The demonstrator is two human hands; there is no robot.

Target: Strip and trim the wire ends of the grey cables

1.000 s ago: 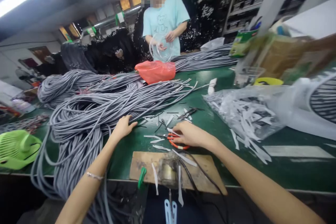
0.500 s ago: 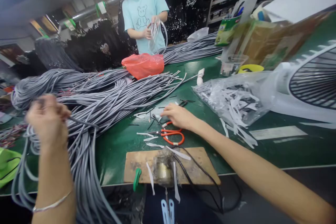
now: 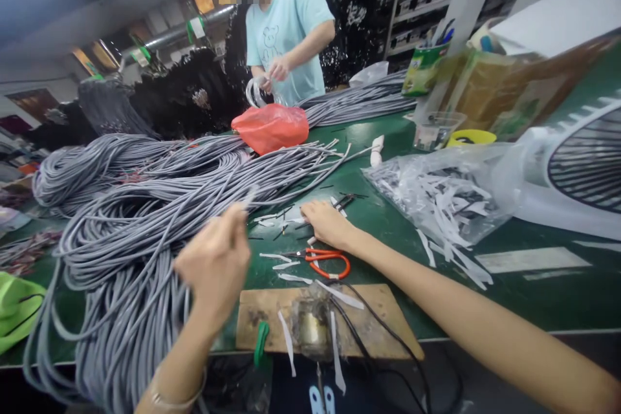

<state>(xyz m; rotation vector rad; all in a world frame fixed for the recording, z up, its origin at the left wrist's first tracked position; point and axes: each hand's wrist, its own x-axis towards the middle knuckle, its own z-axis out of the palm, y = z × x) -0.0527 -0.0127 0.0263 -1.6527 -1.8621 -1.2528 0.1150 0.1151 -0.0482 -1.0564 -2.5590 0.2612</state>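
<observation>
My left hand (image 3: 216,262) is raised over the near end of the grey cables (image 3: 160,207). Its fingers are pinched, with a pale, blurred piece at their tips that I cannot make out. On the green table rests my right hand (image 3: 327,225), fingers bent downward among white strips (image 3: 266,221) and short black bits; what its fingertips press or grip is hidden. Just beyond its knuckles lies a dark tool (image 3: 345,200), partly covered. Orange-handled scissors (image 3: 330,262) lie nearer me, below the right wrist.
A wooden board (image 3: 262,310) at the table edge carries a metal motor-like cylinder (image 3: 313,330) with a black cord. A plastic bag of white strips (image 3: 441,191), a white fan (image 3: 587,168) and a red bag (image 3: 272,128) stand around. Across the table, a person (image 3: 291,32) handles a clear coil.
My left hand has moved right, away from the grey cable end, and now has a pale piece at its fingertips. My right hand has barely moved. The person opposite has lowered the coil.
</observation>
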